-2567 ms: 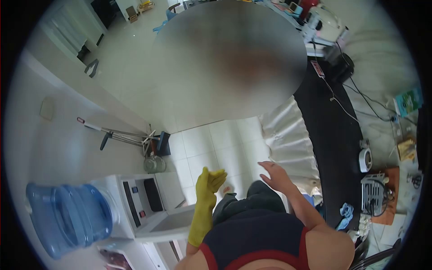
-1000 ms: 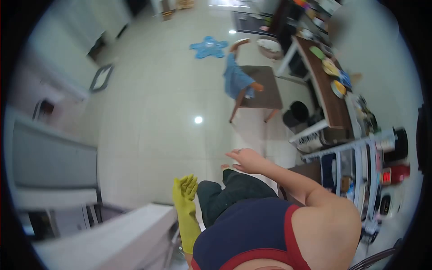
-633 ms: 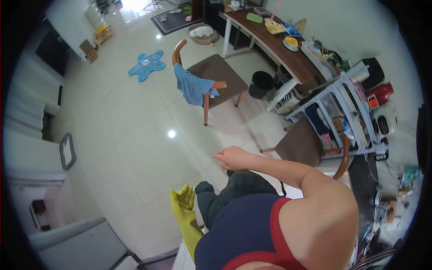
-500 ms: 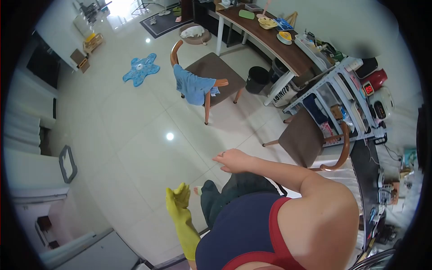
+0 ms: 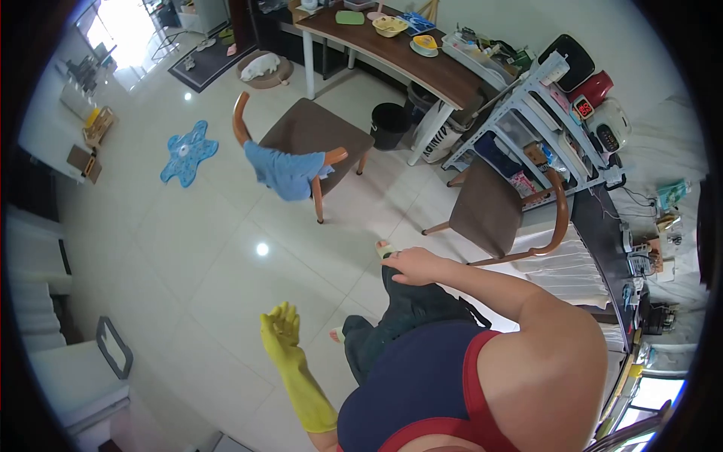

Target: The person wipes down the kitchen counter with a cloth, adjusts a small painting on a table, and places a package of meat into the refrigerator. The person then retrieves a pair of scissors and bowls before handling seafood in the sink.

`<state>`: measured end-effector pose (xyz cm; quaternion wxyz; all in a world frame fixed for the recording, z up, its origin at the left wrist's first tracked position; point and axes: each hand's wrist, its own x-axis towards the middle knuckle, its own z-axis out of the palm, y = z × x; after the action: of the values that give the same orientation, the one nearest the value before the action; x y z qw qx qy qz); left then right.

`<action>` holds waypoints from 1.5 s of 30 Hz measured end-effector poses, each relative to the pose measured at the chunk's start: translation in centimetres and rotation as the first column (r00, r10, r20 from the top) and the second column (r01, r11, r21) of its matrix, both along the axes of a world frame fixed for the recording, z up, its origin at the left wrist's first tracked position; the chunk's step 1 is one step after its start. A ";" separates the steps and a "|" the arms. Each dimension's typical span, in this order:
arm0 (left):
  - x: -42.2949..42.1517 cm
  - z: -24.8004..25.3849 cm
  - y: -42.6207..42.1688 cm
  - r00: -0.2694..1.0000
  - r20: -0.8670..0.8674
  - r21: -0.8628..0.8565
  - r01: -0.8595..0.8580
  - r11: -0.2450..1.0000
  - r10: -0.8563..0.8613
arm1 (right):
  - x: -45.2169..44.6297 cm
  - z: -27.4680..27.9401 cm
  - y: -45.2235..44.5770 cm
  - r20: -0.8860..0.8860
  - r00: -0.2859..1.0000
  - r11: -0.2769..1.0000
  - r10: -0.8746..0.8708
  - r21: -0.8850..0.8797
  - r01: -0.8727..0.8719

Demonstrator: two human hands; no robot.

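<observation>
My left hand (image 5: 280, 329) wears a long yellow rubber glove (image 5: 301, 380) and is raised over the tiled floor. Its fingers are up and slightly curled, with nothing in them. Bare and held low in front of my right thigh is my right hand (image 5: 414, 266), its fingers loosely apart and holding nothing I can see. Directly below the hands are my dark trousers (image 5: 407, 320) and two feet in light slippers. Ahead stands a chair (image 5: 312, 132) with a blue cloth (image 5: 282, 172) draped over its wooden backrest.
A second chair (image 5: 486, 207) stands to the right beside a grey shelf rack (image 5: 520, 124). Behind are a brown table (image 5: 392, 53) with bowls and a black bin (image 5: 390, 126). A blue splash-shaped mat (image 5: 188, 153) and a round pet bed (image 5: 275, 79) lie on the floor.
I have stepped forward, and my right foot now shows ahead. The chairs and table have shifted left in view. My gloved left hand is slightly further left; both hands stay free.
</observation>
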<state>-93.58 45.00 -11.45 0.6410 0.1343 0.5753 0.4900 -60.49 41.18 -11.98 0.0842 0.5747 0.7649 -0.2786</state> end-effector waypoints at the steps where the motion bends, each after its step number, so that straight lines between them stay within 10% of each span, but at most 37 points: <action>1: 2.0 -0.9 0.9 0.997 0.061 -0.047 0.049 0.998 -0.046 | 2.0 -1.2 0.8 -0.024 0.998 0.997 -0.062 -0.048 0.060; 10: 25.8 -12.6 11.2 0.902 0.109 -0.273 0.431 0.860 -0.418 | 31.2 -22.7 18.2 -0.254 0.785 0.816 -0.565 -0.312 0.486; 12: 32.4 -16.6 15.1 0.903 0.121 -0.354 0.427 0.832 -0.412 | 38.9 -31.3 24.4 -0.259 0.434 0.506 -0.863 -0.452 0.735; 14: 37.8 -19.2 19.5 0.964 0.096 -0.351 0.266 0.898 -0.248 | 47.2 -44.7 28.4 -0.146 0.385 0.411 -0.911 -0.345 0.844; 19: 44.8 -26.7 30.8 0.985 0.107 -0.378 0.167 0.911 -0.136 | 53.4 -52.3 36.6 -0.018 0.016 0.023 -1.000 -0.485 0.874; 26: 46.9 -39.2 40.0 0.921 0.342 -0.404 -0.036 0.914 0.187 | 55.4 -61.5 39.7 0.046 -0.472 -0.403 -0.880 -0.597 0.693; 28: 45.6 -42.2 40.6 0.952 0.306 -0.304 0.115 0.946 -0.017 | 54.3 -62.3 41.8 -0.268 -0.645 -0.381 -0.716 -0.624 0.682; 34: 47.1 -42.9 41.0 0.988 0.153 -0.319 0.060 0.946 -0.011 | 57.7 -63.6 48.8 -0.352 -0.723 0.026 -0.595 -0.907 0.420; 36: 46.7 -43.2 40.6 0.980 0.197 -0.256 0.085 0.963 -0.034 | 62.3 -63.8 50.2 -0.505 -0.670 0.044 -0.544 -0.814 0.579; 41: 47.3 -42.0 41.1 0.996 0.060 -0.344 0.087 0.935 -0.071 | 77.1 -62.8 50.8 -0.424 -0.892 -0.299 -0.160 -0.840 0.453; 45: 47.8 -41.7 41.0 0.997 -0.019 -0.421 0.063 0.905 -0.078 | 81.9 -65.0 51.4 -0.247 -0.944 -0.413 -0.221 -0.853 0.320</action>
<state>-45.76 86.04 -53.11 0.6620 0.0227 0.6732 0.3288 21.45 92.57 -77.03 -0.6433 0.5944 -0.3024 -0.3762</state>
